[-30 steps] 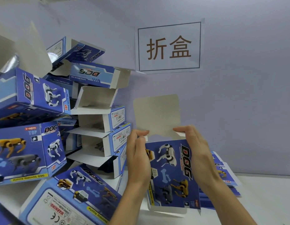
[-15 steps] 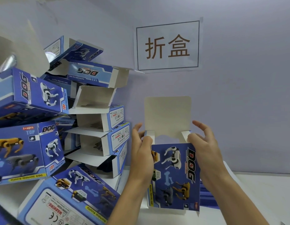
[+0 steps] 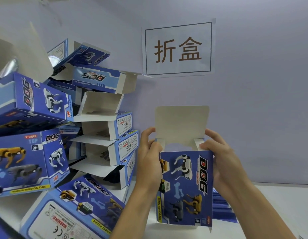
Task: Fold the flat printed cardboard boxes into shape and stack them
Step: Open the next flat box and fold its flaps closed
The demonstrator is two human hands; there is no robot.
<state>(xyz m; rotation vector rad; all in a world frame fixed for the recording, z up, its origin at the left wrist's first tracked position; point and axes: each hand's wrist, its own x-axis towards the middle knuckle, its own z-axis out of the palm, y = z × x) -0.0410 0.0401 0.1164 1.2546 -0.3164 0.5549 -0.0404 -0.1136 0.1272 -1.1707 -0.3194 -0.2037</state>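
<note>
Left hand (image 3: 149,163) curled round the left edge of the blue "DOG" box (image 3: 186,188), fingers wrapped over the top left corner and pinching it near the small side flap (image 3: 161,144). Right hand (image 3: 218,159) gripping the right edge likewise, thumb on the printed front, fingers behind, pressed at the right side flap (image 3: 199,144). Box held upright between both hands, just above the white table (image 3: 279,204), printed front toward the camera with robot dogs in white, grey and yellow. Top open, large plain lid flap (image 3: 181,125) standing straight up, both small side flaps raised beside it. Bottom tab showing white under the lower edge.

Behind the right wrist, low on the table, a pile of flat unfolded boxes (image 3: 222,209), blue edges fanned out. Left of the hands, touching nothing held, a leaning stack of folded boxes (image 3: 105,135), several with open ends and white insides facing right. Further left, larger in view, more folded boxes (image 3: 29,161) tilted at various angles, one lying low in front with a warning panel (image 3: 60,223) uppermost. On the pale wall (image 3: 261,83) above, a paper sign (image 3: 178,49) with a dark border and two brown Chinese characters.
</note>
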